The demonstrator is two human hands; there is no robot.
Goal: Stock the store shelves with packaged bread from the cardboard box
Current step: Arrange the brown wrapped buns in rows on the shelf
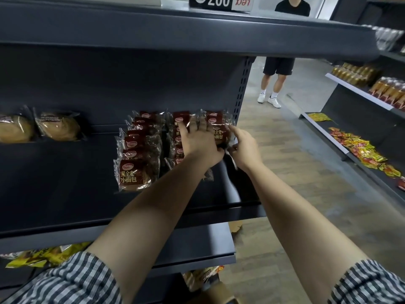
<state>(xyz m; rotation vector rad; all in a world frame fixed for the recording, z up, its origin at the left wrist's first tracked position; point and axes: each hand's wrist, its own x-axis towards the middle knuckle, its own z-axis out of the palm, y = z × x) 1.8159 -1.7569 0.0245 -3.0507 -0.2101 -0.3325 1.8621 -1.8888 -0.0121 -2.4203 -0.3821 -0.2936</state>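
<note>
Head view: hands on bread packs (219,134) at shelf (65,172) right edge.
Left hand (199,139) flat, fingers spread, pressing bread packs; right hand (243,148) touches a wrapper, grip unclear.

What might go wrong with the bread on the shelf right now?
The bread pack that the right hand pinches sits at the open right end of the shelf, so it might slide off onto the floor. The left hand presses flat on the standing middle row; pushing too hard might squash the bread or tip the packs over.
</note>
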